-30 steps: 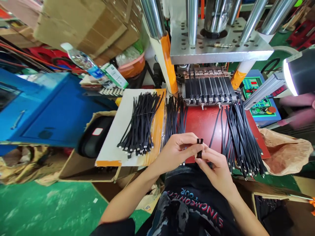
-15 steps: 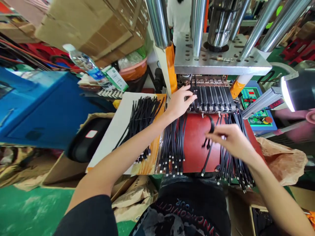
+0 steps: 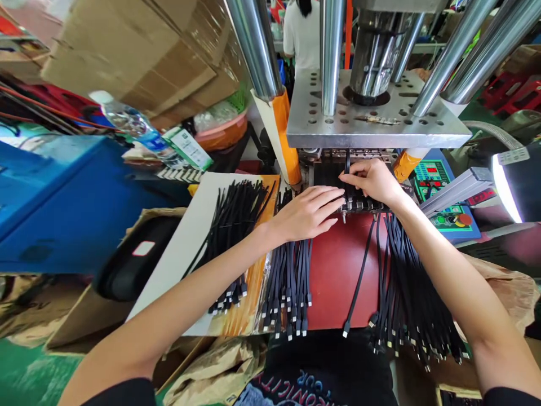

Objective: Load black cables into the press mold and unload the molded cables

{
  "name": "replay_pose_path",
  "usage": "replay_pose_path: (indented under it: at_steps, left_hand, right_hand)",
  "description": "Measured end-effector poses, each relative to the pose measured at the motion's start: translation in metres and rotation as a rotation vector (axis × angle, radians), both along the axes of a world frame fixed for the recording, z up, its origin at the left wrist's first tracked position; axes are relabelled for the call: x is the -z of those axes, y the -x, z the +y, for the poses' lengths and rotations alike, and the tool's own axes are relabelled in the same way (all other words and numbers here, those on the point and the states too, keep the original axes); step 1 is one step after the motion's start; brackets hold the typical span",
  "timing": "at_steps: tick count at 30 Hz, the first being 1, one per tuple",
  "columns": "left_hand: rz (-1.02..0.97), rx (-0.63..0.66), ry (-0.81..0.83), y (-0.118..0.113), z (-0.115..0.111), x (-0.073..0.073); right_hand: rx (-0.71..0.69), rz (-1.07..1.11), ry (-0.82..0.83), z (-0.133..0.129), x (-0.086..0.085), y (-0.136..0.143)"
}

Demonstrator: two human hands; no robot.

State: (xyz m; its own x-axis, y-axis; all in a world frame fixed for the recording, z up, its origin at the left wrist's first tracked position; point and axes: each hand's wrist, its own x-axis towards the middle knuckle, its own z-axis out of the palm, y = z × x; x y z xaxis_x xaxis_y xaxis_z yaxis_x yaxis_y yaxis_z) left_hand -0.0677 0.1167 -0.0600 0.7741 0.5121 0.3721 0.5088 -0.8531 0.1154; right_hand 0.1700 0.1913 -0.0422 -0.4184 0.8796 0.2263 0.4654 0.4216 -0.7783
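My left hand (image 3: 310,213) lies with its fingers stretched out at the front left corner of the black slotted fixture (image 3: 327,175), under the press. My right hand (image 3: 374,181) reaches over the same fixture from the right, thumb and forefinger pinched on a short black cable (image 3: 347,162) that stands up there. The lower part of that cable is hidden by the fingers. Below the hands, a single black cable (image 3: 361,273) rests on the red mat (image 3: 333,282). Bundles of flat black cables with metal plugs hang left (image 3: 289,282) and right (image 3: 408,276) of it.
A thick steel press plate (image 3: 380,135) on columns is just above and behind my hands. A control panel (image 3: 443,197) and a lit lamp (image 3: 507,189) stand at right. More black cables (image 3: 236,220) lie on the white board (image 3: 169,287). A person (image 3: 302,34) stands behind.
My right hand has carried a looped black cable from above the red mat up to the fixture. My left hand has gone from fingers closed at the fixture to stretched out lower down.
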Motion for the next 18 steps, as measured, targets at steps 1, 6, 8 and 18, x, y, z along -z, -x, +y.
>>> replay_pose_path:
  at_steps: [1, 6, 8, 18]
  left_hand:
    - [0.023, -0.005, -0.012, -0.002, 0.0, -0.001]
    - [0.104, -0.084, -0.054, -0.018, -0.006, -0.01]
    - [0.105, -0.117, -0.058, -0.023, -0.012, -0.011]
    - [0.143, -0.342, -0.106, -0.05, -0.035, 0.002]
  right_hand:
    - [0.039, -0.008, -0.049, -0.001, 0.001, 0.001]
    - [0.054, 0.115, 0.055, -0.005, 0.003, -0.004]
    - [0.019, 0.167, 0.115, -0.005, 0.004, -0.007]
    - [0.268, -0.09, -0.235, -0.027, 0.002, -0.01]
